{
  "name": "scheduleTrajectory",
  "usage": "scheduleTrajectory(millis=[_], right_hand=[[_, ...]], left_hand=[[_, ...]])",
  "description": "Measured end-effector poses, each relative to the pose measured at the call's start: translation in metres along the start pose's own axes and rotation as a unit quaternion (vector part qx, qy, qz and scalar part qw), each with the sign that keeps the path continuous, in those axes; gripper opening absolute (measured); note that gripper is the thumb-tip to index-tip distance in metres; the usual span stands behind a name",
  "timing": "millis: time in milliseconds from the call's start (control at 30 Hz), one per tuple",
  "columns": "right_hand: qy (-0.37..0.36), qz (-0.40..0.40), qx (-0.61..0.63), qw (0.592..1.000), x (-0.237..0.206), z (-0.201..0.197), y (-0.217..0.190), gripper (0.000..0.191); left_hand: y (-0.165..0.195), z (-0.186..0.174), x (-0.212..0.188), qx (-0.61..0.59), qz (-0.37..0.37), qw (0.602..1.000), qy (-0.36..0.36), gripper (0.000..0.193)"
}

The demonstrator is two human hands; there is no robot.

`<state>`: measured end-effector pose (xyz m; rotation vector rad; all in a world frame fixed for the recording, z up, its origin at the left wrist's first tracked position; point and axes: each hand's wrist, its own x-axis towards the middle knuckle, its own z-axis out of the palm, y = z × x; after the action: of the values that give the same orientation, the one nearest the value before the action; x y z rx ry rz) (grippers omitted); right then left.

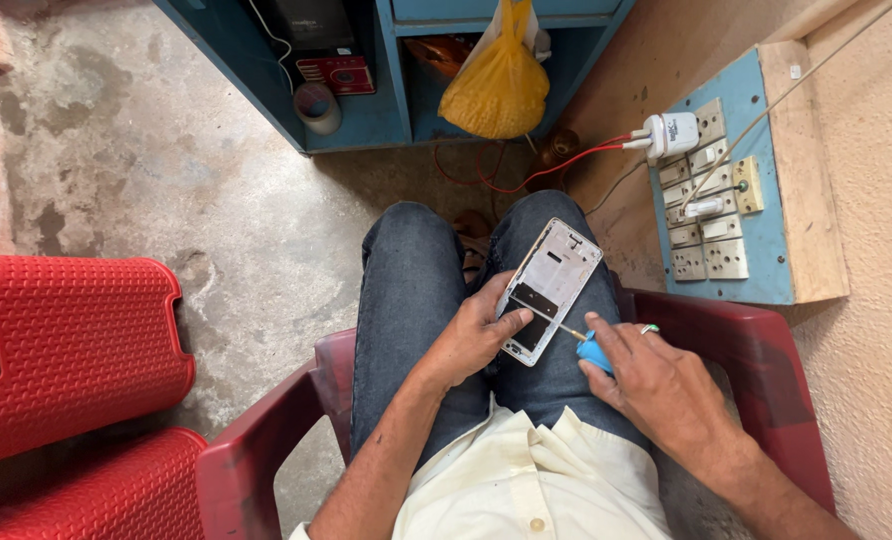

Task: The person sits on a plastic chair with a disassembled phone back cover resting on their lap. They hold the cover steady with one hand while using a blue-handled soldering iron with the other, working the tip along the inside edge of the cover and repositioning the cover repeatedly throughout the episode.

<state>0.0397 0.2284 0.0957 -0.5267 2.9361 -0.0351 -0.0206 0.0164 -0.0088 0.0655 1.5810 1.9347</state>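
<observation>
Sitting in a dark red plastic chair [266, 450], the person works over the lap, jeans and cream shirt in shot.

Head view: left hand [474, 335] is wrapped round the near left edge of an opened white phone chassis with exposed dark internals [549, 290], thumb pressed on its face; it rests tilted on the right thigh. Right hand [656, 385] is closed round a small blue-handled screwdriver [591, 348], thin shaft reaching to the chassis's near right edge; tip contact too small to confirm.

Handling, as a judgement: chassis looks light, thin, stiff but fragile, with bare parts inside. Best held by the side rails, not the open face. Screwdriver is light and its smooth handle could slip.

Around: blue wall switchboard with sockets [756, 230] at right with a white plug-in charger [672, 133] and red wire [566, 165]; yellow plastic bag [496, 85] hanging far centre on a blue cabinet [366, 120]; red perforated plastic stools [66, 350] near left; concrete floor [166, 170].
</observation>
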Motion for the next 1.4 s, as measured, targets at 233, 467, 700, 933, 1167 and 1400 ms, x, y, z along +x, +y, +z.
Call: scheduleTrajectory(millis=[233, 467, 700, 933, 1167, 1400], right_hand=[[-0.013, 0.020, -0.024, 0.999, 0.0013, -0.0020, 0.0013, 0.060], [-0.022, 0.010, -0.035, 0.999, 0.0003, -0.0022, 0.0025, 0.061], [-0.009, -0.001, -0.035, 0.999, -0.0005, -0.0012, 0.0007, 0.059], [-0.007, 0.014, -0.032, 0.999, -0.0005, -0.0017, -0.0002, 0.060], [-0.022, 0.010, -0.040, 0.999, 0.0001, -0.0022, 0.0006, 0.061], [-0.013, -0.004, -0.049, 0.999, 0.0000, -0.0018, 0.0020, 0.060]], left_hand=[[-0.0007, -0.0009, -0.0007, 0.003, 0.003, 1.000, -0.002, 0.053], [-0.0007, -0.0001, -0.0007, 0.003, -0.009, 1.000, -0.002, 0.054], [0.0015, -0.0008, -0.0013, 0.014, -0.006, 1.000, -0.002, 0.053], [-0.0004, -0.0010, -0.0006, 0.007, 0.004, 1.000, -0.007, 0.054], [-0.0009, -0.0013, -0.0009, 0.009, 0.021, 1.000, -0.008, 0.053], [0.0033, -0.0006, -0.0015, 0.015, -0.019, 1.000, -0.001, 0.055]])
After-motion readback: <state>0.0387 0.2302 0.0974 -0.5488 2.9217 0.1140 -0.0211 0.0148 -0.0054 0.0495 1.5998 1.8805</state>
